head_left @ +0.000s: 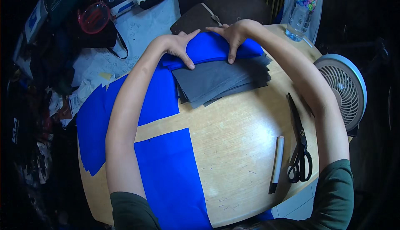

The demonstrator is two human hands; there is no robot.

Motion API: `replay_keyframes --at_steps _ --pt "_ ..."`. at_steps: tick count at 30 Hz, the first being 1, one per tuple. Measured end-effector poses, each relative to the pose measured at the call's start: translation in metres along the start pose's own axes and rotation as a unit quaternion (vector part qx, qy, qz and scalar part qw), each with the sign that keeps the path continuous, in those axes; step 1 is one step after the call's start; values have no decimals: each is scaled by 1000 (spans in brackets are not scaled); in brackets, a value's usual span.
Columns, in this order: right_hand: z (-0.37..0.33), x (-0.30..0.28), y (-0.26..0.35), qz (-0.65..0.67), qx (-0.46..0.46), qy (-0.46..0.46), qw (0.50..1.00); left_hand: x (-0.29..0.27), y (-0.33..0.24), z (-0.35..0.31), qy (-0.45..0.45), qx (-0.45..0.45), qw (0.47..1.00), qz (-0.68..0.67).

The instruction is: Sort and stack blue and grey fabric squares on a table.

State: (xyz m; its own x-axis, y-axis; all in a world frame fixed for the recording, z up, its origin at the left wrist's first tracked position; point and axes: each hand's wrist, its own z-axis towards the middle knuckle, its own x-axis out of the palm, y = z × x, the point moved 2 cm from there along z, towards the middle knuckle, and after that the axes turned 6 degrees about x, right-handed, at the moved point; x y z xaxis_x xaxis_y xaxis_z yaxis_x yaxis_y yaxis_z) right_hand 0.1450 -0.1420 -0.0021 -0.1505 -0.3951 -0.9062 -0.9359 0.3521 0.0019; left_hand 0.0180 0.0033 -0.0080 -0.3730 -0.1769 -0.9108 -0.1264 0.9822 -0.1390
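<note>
At the far edge of the table, my left hand [177,47] and my right hand [233,36] hold a stack of blue fabric pieces [208,46] from both sides. Each thumb presses on the near part of the stack, while the other fingers reach over its far side and are partly hidden. Just in front lies a fanned pile of dark grey fabric pieces [221,78], its far part covered by the blue stack. A larger blue fabric sheet [160,96] lies by my left forearm, and another blue piece [173,176] runs toward the table's near edge.
Black scissors [301,142] and a white marker [277,161] lie on the right of the wooden table [237,146]. Beyond my right arm stand a round fan [343,88] and a water bottle [301,15]. More blue pieces [91,130] overhang the left edge.
</note>
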Motion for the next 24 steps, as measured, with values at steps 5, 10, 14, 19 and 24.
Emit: replay_keyframes --at_steps 5,10,14,19,24 --pt "-1 -1 1 0 -4 -37 999 -2 -10 -8 -2 -4 1000 -8" --pt "-2 2 1 8 -6 -16 1000 1 -12 -9 -10 6 1000 2" --pt "0 8 -1 22 -16 -28 999 0 -19 -11 -9 0 1000 16" --pt "-1 12 5 25 -10 -24 999 9 -14 -8 -35 12 999 -2" --pt "-8 12 16 -6 1 -35 999 11 -15 -7 -28 7 999 23"
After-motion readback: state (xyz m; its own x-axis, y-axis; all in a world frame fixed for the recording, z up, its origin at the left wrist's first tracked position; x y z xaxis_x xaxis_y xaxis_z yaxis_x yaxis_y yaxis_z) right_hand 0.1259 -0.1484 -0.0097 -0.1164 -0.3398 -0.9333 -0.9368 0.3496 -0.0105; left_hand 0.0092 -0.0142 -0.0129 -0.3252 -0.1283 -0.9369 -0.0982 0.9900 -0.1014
